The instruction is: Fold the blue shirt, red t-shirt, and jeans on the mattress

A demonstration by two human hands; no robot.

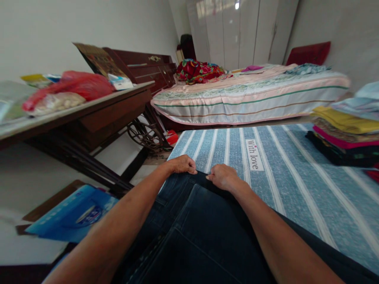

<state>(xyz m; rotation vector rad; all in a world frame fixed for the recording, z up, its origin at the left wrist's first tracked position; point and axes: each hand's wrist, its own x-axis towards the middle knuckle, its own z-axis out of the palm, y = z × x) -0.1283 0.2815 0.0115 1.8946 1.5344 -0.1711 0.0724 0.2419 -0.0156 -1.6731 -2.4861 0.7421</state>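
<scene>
Dark blue jeans [207,225] lie spread across the near part of a blue-and-white striped sheet [204,142], their far edge stretched between my two hands. My left hand [182,164] is closed on that edge at the far left corner of the jeans. A short way to the right, my right hand [222,176] pinches the same edge, thumb pointing left. Seams and stitching show on the left part of the jeans. The lower part runs out of view at the bottom and along the right.
A stack of folded clothes [349,132] sits on the sheet at right. At left stands a sewing-machine table [118,96] bearing a red plastic bag [79,85]. Below it is a blue bag [74,213]. A second bed [237,102] with a red floral bundle [198,71] lies beyond.
</scene>
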